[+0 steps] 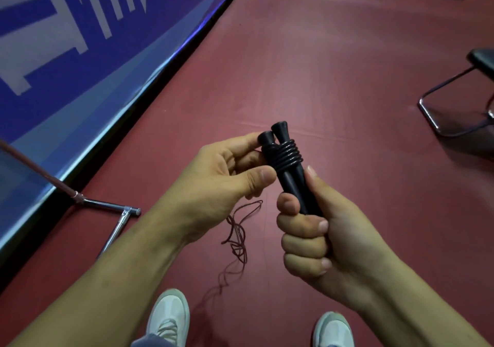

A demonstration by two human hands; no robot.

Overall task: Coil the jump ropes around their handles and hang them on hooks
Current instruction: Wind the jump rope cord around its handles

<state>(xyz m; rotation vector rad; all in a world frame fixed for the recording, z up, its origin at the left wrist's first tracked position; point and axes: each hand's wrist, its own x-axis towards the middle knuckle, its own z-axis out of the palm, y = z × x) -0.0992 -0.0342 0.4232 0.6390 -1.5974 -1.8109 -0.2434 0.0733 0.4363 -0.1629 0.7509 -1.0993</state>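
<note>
R hand fists the handles; L hand pinches rope just above R fingers. Slack that pinch & coils prob spring loose.

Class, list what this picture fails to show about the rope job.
Head view: handles' lower ends hidden inside the right hand.
Head view: rope between coil and floor hidden behind the left hand.
Head view: chair cut off by the right edge.
Hooks: none in view.

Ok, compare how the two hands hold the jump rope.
The right hand fists round the handles low down; the left hand pinches at the coiled rope near their tops. The right hand is clenched tight, the left hand looser. Both hold one bundle.
</note>
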